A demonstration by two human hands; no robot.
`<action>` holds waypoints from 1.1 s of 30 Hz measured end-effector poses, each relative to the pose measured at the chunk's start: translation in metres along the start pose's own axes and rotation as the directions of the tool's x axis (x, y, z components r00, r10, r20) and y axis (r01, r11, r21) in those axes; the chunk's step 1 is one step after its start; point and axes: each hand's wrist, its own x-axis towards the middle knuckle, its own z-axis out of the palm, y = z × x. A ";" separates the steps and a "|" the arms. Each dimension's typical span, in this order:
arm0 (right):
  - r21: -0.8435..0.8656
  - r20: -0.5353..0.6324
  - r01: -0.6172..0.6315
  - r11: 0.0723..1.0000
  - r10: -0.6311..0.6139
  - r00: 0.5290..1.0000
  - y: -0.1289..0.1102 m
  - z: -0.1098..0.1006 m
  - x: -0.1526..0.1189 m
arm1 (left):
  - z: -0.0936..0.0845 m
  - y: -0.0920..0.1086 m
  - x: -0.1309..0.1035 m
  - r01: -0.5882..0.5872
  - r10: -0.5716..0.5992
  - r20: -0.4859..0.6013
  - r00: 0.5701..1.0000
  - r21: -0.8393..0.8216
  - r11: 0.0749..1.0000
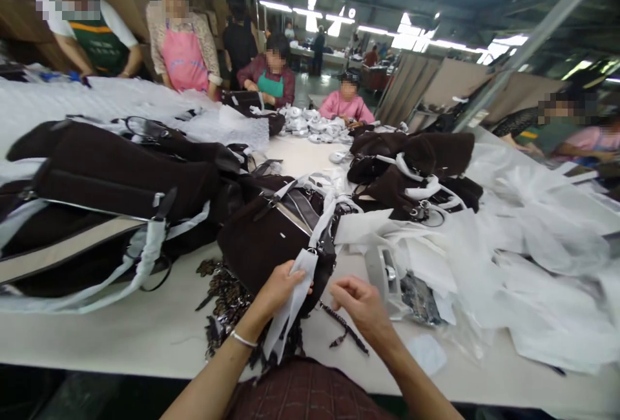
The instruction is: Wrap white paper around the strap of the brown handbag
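Left hand [279, 287] pinching white strap [295, 291] of brown bag [264, 239] just above; right hand [361, 304] beside, fingers curled, empty.

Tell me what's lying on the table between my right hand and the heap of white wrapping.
In the head view, a clear plastic packet with metal fittings lies between the right hand and the white wrapping heap.

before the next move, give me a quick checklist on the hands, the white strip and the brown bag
1. Left hand pinching the white strip: ok.
2. Right hand free of the strip: ok, curled beside it, holding nothing visible.
3. Strip joined to the brown bag at a metal ring: ok.
4. Strip's lower end clear of the table edge: not ok, it hangs over toward the lap.
5. Bag resting flat: cannot tell.
6. Dark chain clear of the bag: not ok, it lies against it.
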 end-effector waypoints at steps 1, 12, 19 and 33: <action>-0.009 0.026 0.065 0.998 -0.065 0.998 -0.017 0.019 0.008 | -0.001 0.000 0.000 -0.047 0.050 -0.027 0.998 0.088 0.995; -0.495 -0.114 0.091 0.864 -0.169 0.979 -0.006 0.060 0.064 | -0.013 -0.002 0.005 -0.187 0.219 -0.045 0.975 0.377 0.907; -0.141 -0.117 0.050 0.989 -0.067 0.991 -0.002 0.051 0.056 | -0.011 0.002 0.001 -0.012 0.048 0.174 0.984 -0.201 0.979; -0.689 0.632 0.712 0.132 -0.372 0.680 -0.045 0.035 0.072 | -0.017 0.004 0.000 -0.226 0.247 -0.018 0.969 0.348 0.910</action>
